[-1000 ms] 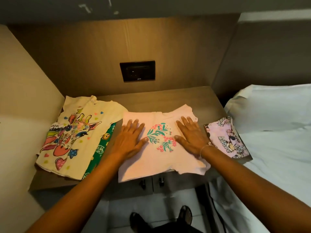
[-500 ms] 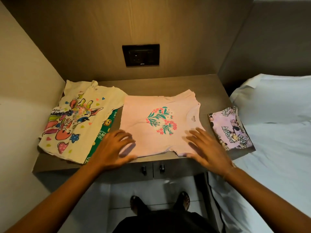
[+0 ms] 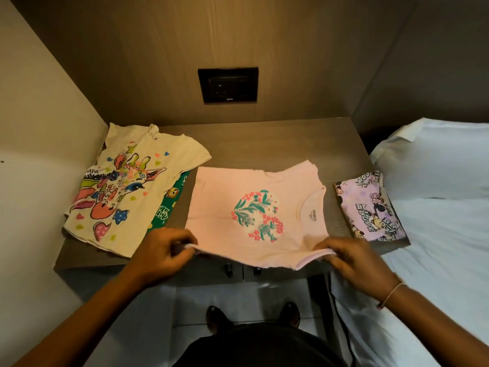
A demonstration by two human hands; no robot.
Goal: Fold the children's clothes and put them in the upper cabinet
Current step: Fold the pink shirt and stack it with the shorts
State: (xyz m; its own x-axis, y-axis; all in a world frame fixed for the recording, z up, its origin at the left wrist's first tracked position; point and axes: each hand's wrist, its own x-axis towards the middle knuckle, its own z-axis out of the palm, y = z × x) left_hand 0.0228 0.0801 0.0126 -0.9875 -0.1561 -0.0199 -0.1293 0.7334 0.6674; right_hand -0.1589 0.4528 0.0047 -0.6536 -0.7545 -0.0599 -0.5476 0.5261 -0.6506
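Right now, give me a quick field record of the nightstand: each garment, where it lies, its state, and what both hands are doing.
surface: grey-brown wooden nightstand top
centre: pale pink floral-print T-shirt, spread flat, neck to the right
left: cream giraffe-print T-shirt, unfolded, lying over a green printed garment
right: lilac cartoon-print garment, folded, at the top's right edge
left hand: pinching the pink shirt's near edge at its left corner
right hand: pinching the near edge at its right corner
near edge: lifted slightly off the top
bed: white bedding to the right
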